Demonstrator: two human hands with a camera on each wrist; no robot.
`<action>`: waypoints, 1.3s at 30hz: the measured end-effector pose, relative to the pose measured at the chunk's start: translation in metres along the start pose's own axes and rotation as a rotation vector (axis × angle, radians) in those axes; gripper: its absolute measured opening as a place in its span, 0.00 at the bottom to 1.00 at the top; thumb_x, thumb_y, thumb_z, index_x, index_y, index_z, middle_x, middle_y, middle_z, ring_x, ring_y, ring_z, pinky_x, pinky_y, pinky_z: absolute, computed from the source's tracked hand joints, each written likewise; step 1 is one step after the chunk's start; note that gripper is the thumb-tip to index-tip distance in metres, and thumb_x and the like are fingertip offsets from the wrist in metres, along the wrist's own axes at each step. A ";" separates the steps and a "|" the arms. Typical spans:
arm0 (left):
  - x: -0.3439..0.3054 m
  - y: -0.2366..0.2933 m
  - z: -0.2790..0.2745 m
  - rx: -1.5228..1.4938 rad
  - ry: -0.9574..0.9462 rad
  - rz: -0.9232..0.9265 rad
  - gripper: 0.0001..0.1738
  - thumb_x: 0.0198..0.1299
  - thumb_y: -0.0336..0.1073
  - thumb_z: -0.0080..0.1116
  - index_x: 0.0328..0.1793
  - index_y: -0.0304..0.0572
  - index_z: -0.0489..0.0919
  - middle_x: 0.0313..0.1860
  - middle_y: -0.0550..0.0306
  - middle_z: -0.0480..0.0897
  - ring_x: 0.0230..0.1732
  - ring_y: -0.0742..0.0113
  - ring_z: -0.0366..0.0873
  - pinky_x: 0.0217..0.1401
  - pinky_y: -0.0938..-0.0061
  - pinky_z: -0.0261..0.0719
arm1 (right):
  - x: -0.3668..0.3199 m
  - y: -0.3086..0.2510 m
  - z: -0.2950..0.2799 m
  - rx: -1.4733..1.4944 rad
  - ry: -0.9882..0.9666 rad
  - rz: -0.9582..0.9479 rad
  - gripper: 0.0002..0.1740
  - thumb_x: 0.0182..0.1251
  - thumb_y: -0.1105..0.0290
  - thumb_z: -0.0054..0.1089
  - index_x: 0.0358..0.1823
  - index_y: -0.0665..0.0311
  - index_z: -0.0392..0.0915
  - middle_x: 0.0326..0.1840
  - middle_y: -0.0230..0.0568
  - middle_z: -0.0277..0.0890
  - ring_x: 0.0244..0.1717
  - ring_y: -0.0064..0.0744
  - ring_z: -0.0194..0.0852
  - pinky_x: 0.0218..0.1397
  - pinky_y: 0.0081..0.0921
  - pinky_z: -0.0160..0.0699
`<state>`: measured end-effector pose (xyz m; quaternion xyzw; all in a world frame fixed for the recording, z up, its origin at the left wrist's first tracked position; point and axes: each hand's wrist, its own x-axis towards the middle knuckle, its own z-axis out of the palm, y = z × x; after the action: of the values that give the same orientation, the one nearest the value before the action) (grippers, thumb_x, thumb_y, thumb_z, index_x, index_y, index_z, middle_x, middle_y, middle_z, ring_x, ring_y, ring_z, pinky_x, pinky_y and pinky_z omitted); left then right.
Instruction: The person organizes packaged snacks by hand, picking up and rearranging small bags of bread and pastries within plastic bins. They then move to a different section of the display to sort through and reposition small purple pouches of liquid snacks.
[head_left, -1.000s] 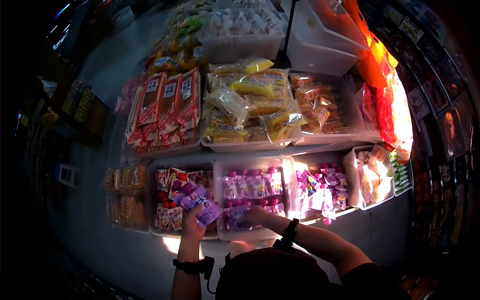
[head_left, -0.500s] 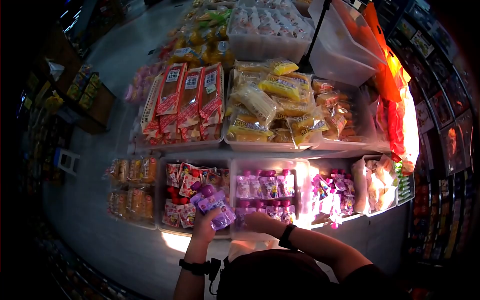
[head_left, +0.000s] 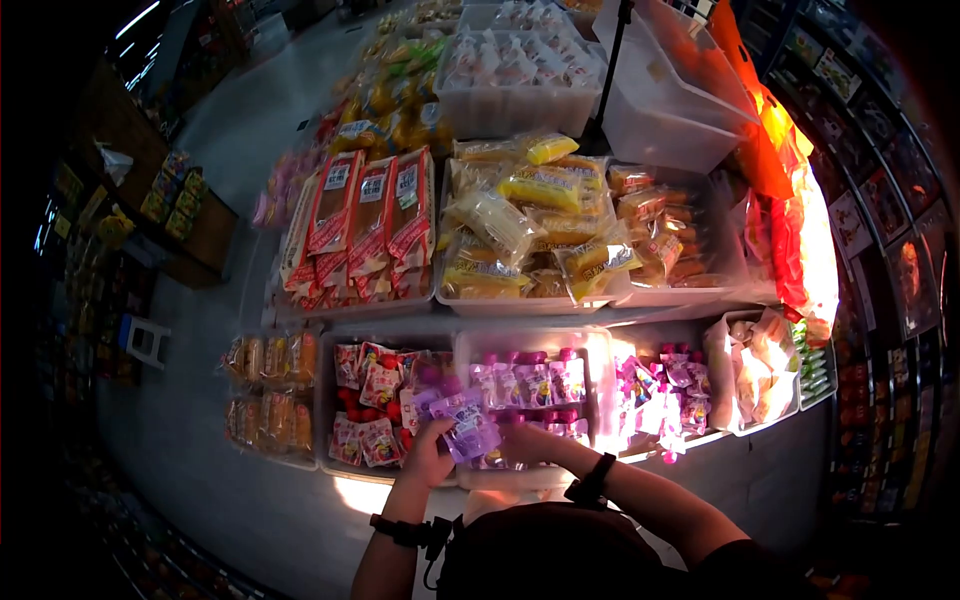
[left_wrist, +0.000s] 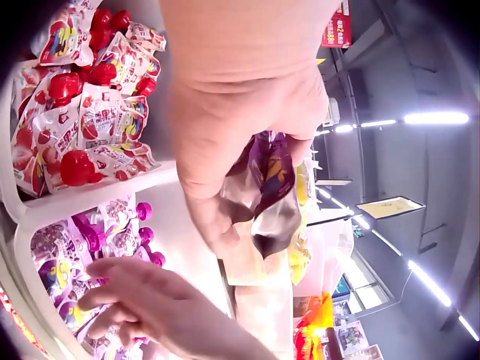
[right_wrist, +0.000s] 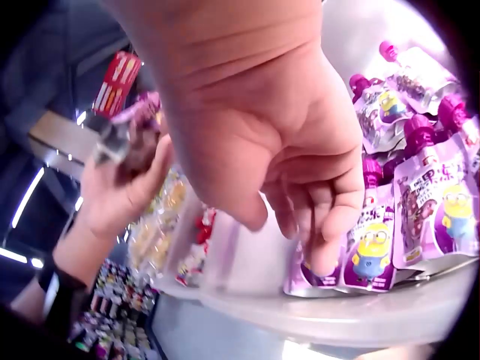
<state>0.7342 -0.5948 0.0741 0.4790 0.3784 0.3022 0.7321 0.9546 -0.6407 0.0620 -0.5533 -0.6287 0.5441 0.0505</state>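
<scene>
My left hand (head_left: pixel 428 455) grips purple spouted jelly pouches (head_left: pixel 470 428) above the boundary between two bins. In the left wrist view, the foil bottom of a held pouch (left_wrist: pixel 277 199) shows between thumb and fingers. My right hand (head_left: pixel 525 445) is down in the clear plastic bin (head_left: pixel 603 365) of purple jelly pouches. Seen from the right wrist, its loosely bent fingertips (right_wrist: pixel 324 259) are right at the front-row pouches (right_wrist: pixel 371 247), with none enclosed. Purple caps point up in the rows; bare bin floor shows beside them.
Left of this bin stands one with red-capped pouches (head_left: pixel 380 385), then packaged bread (head_left: pixel 270 420). More purple pouches (head_left: pixel 690 380) and a bag-lined bin (head_left: pixel 755 365) are to the right. Behind are bins of red-wrapped packs (head_left: pixel 370 220) and yellow-wrapped bread (head_left: pixel 540 210).
My left hand has moved right with the pouches, from over the red-capped bin toward the purple one. The right hand stays in the purple bin, slightly shifted. The head view has also shifted.
</scene>
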 end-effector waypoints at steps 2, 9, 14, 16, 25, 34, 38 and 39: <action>-0.004 0.024 0.020 0.661 0.024 0.293 0.23 0.60 0.22 0.61 0.61 0.47 0.74 0.58 0.51 0.75 0.58 0.59 0.76 0.61 0.67 0.75 | -0.025 -0.013 -0.024 0.398 0.348 -0.067 0.16 0.73 0.62 0.52 0.53 0.67 0.75 0.39 0.50 0.82 0.39 0.35 0.82 0.46 0.34 0.81; 0.028 0.033 0.074 -0.003 0.183 -0.224 0.30 0.68 0.48 0.57 0.68 0.35 0.67 0.63 0.52 0.73 0.58 0.61 0.73 0.62 0.69 0.71 | -0.059 -0.045 -0.039 0.095 0.492 0.015 0.36 0.58 0.46 0.70 0.53 0.72 0.72 0.39 0.48 0.81 0.37 0.36 0.80 0.42 0.33 0.79; 0.026 0.058 0.101 0.199 0.150 -0.286 0.33 0.70 0.51 0.53 0.71 0.36 0.65 0.64 0.52 0.73 0.61 0.62 0.71 0.64 0.69 0.68 | -0.062 -0.027 -0.052 0.639 0.184 0.080 0.25 0.62 0.52 0.67 0.43 0.70 0.78 0.36 0.42 0.79 0.33 0.28 0.79 0.32 0.28 0.80; 0.030 0.019 0.093 0.077 0.175 -0.274 0.32 0.70 0.50 0.52 0.71 0.36 0.65 0.65 0.51 0.72 0.60 0.60 0.72 0.64 0.69 0.68 | -0.038 0.027 -0.029 0.892 0.161 0.174 0.21 0.65 0.54 0.65 0.40 0.69 0.80 0.36 0.40 0.78 0.32 0.27 0.79 0.31 0.25 0.81; 0.085 -0.013 0.089 0.014 0.402 -0.531 0.27 0.59 0.38 0.64 0.62 0.38 0.69 0.47 0.52 0.78 0.49 0.58 0.79 0.37 0.66 0.86 | -0.013 0.083 -0.051 0.849 0.325 0.411 0.14 0.67 0.65 0.59 0.48 0.65 0.75 0.40 0.40 0.80 0.27 0.28 0.80 0.27 0.28 0.85; 0.107 -0.038 0.085 0.927 0.553 -0.330 0.23 0.59 0.36 0.61 0.54 0.25 0.70 0.50 0.32 0.78 0.53 0.35 0.76 0.54 0.56 0.76 | 0.040 0.080 -0.032 0.753 0.488 0.175 0.15 0.69 0.66 0.54 0.47 0.71 0.67 0.35 0.43 0.76 0.29 0.33 0.81 0.26 0.28 0.83; 0.102 -0.026 0.097 1.190 0.533 -0.039 0.27 0.58 0.30 0.58 0.63 0.25 0.66 0.51 0.32 0.78 0.53 0.38 0.77 0.55 0.55 0.76 | 0.062 0.088 -0.019 -0.153 0.575 0.216 0.14 0.67 0.68 0.53 0.48 0.70 0.72 0.39 0.56 0.80 0.39 0.51 0.84 0.43 0.40 0.84; 0.101 -0.024 0.097 1.309 0.512 0.116 0.29 0.58 0.29 0.57 0.65 0.26 0.64 0.52 0.33 0.78 0.53 0.38 0.78 0.55 0.54 0.77 | 0.065 0.090 -0.017 -0.106 0.550 0.283 0.14 0.66 0.68 0.53 0.47 0.70 0.73 0.40 0.57 0.80 0.41 0.53 0.84 0.44 0.42 0.84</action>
<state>0.8716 -0.5684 0.0495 0.7543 0.6166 0.1543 0.1642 0.9991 -0.5995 -0.0328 -0.7637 -0.5358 0.3419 0.1135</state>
